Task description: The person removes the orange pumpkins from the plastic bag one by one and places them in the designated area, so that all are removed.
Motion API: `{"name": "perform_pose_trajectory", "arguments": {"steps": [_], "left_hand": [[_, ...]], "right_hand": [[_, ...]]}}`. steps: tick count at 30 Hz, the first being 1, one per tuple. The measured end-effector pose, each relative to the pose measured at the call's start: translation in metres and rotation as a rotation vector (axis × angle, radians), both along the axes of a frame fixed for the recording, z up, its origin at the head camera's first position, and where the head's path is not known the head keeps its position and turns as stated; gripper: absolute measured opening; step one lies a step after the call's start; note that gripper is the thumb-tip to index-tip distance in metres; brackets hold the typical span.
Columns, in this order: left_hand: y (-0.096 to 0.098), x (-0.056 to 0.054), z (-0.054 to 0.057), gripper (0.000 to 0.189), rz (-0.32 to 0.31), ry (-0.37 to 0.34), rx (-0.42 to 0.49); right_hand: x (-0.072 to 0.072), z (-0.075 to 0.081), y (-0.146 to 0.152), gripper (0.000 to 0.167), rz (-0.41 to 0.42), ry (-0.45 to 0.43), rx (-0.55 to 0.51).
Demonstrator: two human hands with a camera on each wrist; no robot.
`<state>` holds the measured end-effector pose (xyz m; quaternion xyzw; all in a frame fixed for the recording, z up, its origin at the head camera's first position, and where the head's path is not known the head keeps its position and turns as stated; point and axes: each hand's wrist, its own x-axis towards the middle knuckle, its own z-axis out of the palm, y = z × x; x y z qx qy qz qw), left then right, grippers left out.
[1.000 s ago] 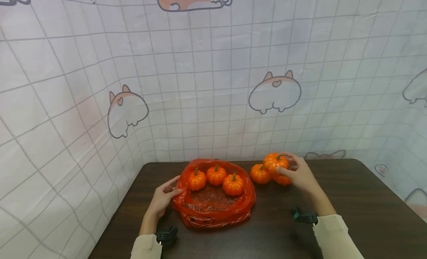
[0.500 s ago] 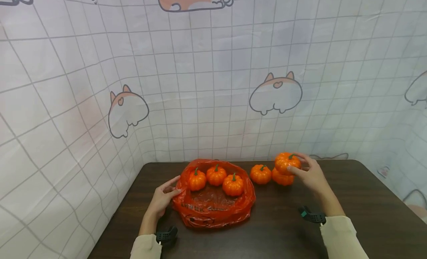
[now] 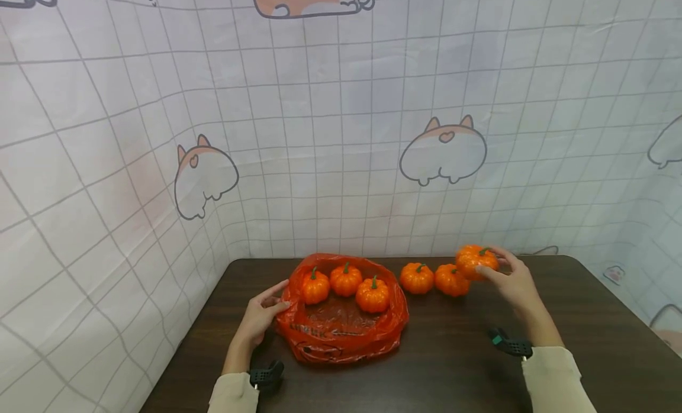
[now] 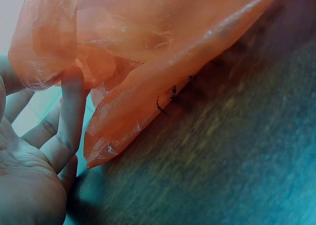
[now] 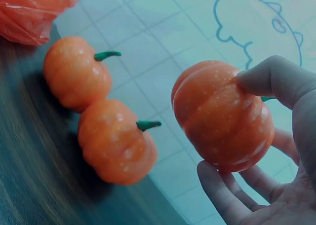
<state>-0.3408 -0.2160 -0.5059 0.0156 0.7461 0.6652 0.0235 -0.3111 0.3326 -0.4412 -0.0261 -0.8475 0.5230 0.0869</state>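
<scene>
A red plastic bag (image 3: 341, 345) stands with its mouth spread, and three small orange pumpkins with green stems sit inside, one of them the front pumpkin (image 3: 372, 294). My left hand (image 3: 258, 317) holds the bag's left rim, thumb and fingers around the thin plastic (image 4: 123, 131). To the right, my right hand (image 3: 512, 281) grips another pumpkin (image 3: 474, 262) by its side, thumb near the stem, raised above the table in the right wrist view. Beside it, two more pumpkins rest in a row on the table, the nearer-to-bag pumpkin (image 3: 417, 278) and the neighbouring pumpkin (image 3: 452, 281).
Everything stands on a dark wooden table (image 3: 426, 365), whose back edge runs just behind the pumpkins. A white gridded cloth (image 3: 330, 135) with cartoon animals hangs behind and at both sides. Black straps with small devices sit at both wrists.
My right hand has moved right with its pumpkin, from in front of the two table pumpkins to just right of them. The left hand and the bag have stayed in place.
</scene>
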Motion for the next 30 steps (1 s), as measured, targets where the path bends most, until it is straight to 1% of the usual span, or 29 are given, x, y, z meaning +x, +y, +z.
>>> {"name": "perform_pose_trajectory", "arguments": {"steps": [7,18,24,30], "left_hand": [[0.0,0.0,0.0,0.055,0.001,-0.001,0.005],[-0.001,-0.002,-0.001,0.055,-0.004,0.011,0.01],[-0.001,-0.003,-0.001,0.055,-0.008,0.015,0.003],[0.0,-0.001,-0.001,0.055,-0.001,0.01,0.004]], "right_hand": [[-0.001,-0.009,0.011,0.081,-0.039,-0.002,-0.003],[-0.001,-0.022,0.02,0.081,-0.07,-0.002,0.022],[0.001,-0.029,0.024,0.083,-0.084,-0.021,0.019],[-0.001,-0.038,0.029,0.083,-0.095,-0.043,0.024]]}}
